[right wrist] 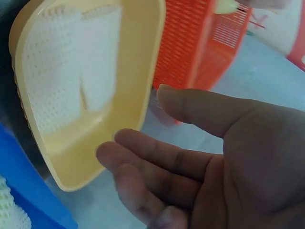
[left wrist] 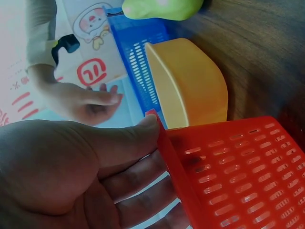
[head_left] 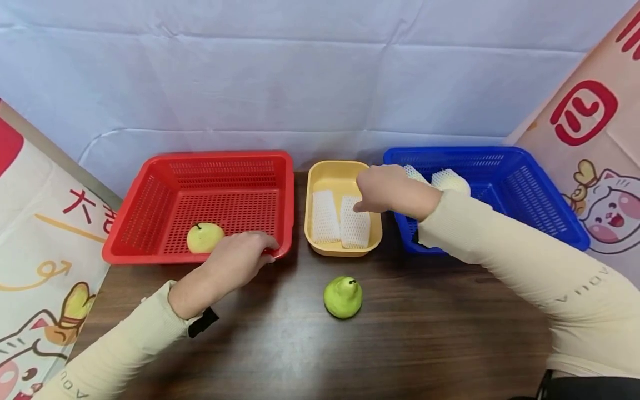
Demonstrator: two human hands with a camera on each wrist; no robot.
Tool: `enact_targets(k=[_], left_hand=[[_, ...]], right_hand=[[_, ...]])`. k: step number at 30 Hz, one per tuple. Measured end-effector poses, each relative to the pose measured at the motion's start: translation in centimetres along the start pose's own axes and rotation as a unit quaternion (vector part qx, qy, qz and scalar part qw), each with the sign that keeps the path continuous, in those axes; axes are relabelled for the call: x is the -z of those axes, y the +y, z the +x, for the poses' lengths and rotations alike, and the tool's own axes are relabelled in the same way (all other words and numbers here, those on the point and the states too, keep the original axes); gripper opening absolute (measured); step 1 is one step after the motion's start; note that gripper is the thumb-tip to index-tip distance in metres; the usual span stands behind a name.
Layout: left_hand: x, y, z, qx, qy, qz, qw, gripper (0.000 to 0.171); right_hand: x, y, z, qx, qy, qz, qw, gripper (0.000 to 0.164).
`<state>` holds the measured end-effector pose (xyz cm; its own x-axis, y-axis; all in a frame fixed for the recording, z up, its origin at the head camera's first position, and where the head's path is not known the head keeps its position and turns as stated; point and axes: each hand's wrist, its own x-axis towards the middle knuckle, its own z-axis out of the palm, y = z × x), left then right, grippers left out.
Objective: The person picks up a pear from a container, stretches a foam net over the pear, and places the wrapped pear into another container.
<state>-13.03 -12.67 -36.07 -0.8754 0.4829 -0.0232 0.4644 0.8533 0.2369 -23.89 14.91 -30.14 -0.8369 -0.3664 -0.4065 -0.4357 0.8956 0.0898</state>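
Observation:
My left hand [head_left: 232,265] grips the near right corner of a red plastic basket [head_left: 235,208]; in the left wrist view its thumb [left wrist: 136,136] lies on the rim and the fingers are beneath. Inside that basket sits a round yellow pear [head_left: 204,239]. My right hand [head_left: 392,191] hovers above the right side of a yellow container [head_left: 332,180], holding nothing, its fingers [right wrist: 157,155] loosely bent. Two flat white foam net sleeves [head_left: 326,218] lie side by side in the container. On the table in front stands a green pear [head_left: 343,299], touched by neither hand.
A blue basket [head_left: 537,191] stands at the right, partly behind my right forearm. It holds pale fruit in white foam nets [head_left: 452,182]. The dark wooden table [head_left: 400,344] extends toward me; a pale cloth [head_left: 275,83] hangs behind the containers.

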Motion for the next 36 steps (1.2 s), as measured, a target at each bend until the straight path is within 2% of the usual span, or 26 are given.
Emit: enact_targets(k=[4,8,13,17,20,24,28,36], left_hand=[[0.1,0.1,0.0,0.003,-0.003,0.0,1.0,0.017],[0.0,0.0,0.0,0.003,-0.003,-0.002,1.0,0.016],[-0.1,-0.1,0.0,0.007,-0.004,-0.007,0.9999,0.017],[-0.1,-0.2,0.2,0.008,-0.006,-0.012,0.9999,0.017],[-0.1,-0.2,0.2,0.009,-0.006,-0.013,0.9999,0.017],[0.0,-0.2,0.3,0.014,-0.009,-0.013,0.9998,0.017],[0.0,-0.2,0.2,0.015,-0.01,-0.014,0.9997,0.017],[-0.1,-0.3,0.3,0.018,-0.012,-0.019,0.9996,0.018]], right_hand=[[-0.9,-1.2,2.1,0.0,-0.034,-0.017,0.999,0.037],[-1.7,-2.5,3.5,0.01,-0.05,-0.033,0.998,0.037],[-2.4,-3.9,4.4,0.015,-0.06,-0.039,0.997,0.032],[-3.2,-4.3,5.0,0.004,-0.097,-0.041,0.994,0.027],[-3.9,-4.5,5.5,-0.005,-0.119,-0.045,0.992,0.03],[-4.5,-4.9,6.1,-0.009,-0.126,-0.061,0.99,0.039],[-5.0,-5.5,6.4,-0.013,-0.13,-0.068,0.989,0.04],[-5.9,-6.5,6.9,-0.02,-0.142,-0.098,0.985,0.026]])
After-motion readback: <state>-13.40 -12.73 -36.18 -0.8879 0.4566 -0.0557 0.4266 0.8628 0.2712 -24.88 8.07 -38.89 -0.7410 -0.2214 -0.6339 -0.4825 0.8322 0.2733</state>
